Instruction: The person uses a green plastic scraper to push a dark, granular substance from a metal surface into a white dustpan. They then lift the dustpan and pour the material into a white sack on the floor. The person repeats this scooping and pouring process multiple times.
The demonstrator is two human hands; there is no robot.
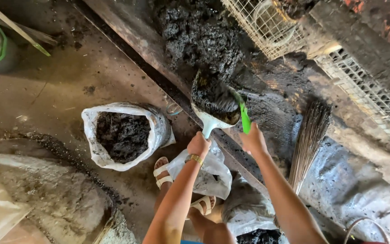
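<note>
a white dustpan (214, 105), heaped with dark clumpy muck, is gripped by its handle in the closed left hand (198, 145), just below a dark pile (201, 38) on the ledge. a green tool (244, 118) is clasped in the right hand (253, 140), touching the pan's edge. an open white sack (123, 135) of the same muck is seen on the floor to the left.

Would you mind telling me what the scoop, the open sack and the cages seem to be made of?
Scoop: likely plastic, smooth pale moulded handle and pan. Open sack: thin white plastic, probably woven, glossy and crumpled at its rolled rim. Cages: metal wire mesh, probably coated pale, in a regular grid.
</note>
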